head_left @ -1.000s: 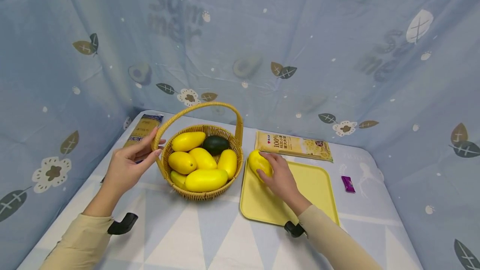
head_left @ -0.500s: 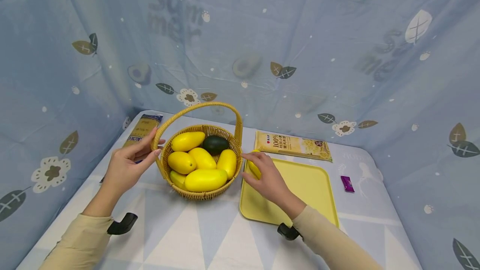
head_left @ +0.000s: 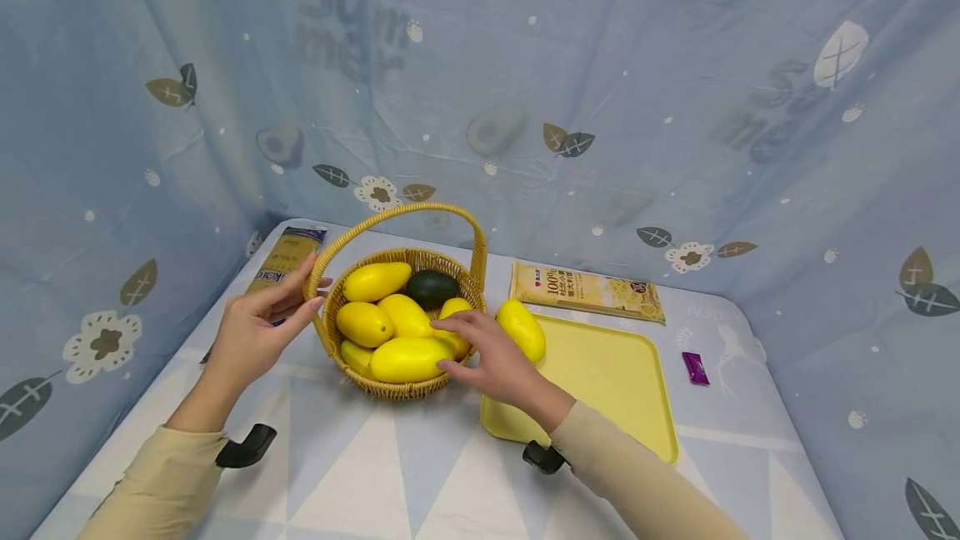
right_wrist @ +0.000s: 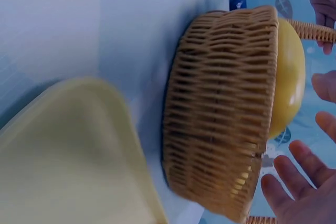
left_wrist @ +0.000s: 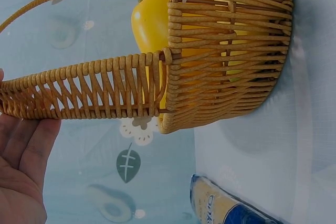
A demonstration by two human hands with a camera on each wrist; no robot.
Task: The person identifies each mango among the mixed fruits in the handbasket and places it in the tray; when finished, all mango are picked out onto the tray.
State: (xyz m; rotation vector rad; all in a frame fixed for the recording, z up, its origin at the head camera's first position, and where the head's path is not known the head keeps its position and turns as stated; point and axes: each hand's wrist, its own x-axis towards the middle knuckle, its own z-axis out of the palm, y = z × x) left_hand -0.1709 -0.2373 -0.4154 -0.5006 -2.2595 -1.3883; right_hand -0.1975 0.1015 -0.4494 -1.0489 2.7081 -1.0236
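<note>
Right hand (head_left: 498,365) has come off the mango (head_left: 521,332) on the tray and moved left over the wicker basket's (head_left: 401,391) near right rim; left hand (head_left: 251,327) and basket haven't shifted. Left to right as I see it from here: blue-and-yellow pasta packet (head_left: 291,250) lies flat at the far left, partly behind the left hand. Left hand pinches the basket's arched handle (head_left: 408,209) low on its left side, thumb in front, fingers behind. Basket sits upright on the patterned tablecloth (head_left: 367,457), holding several yellow mangoes (head_left: 377,282) and one dark green avocado (head_left: 432,288) near the back. Large front mango (head_left: 405,360) lies crosswise by the near rim. Right hand has its fingers spread, gaps showing in the right wrist view, thumb by that mango's right end; can't tell if any fingertip touches fruit. Loose mango rests at the far left corner of the yellow tray (head_left: 615,390), just beside the basket. Second pasta packet (head_left: 585,292) lies just behind the tray; purple wrapped candy (head_left: 695,368) lies to its right, clear of it.
</note>
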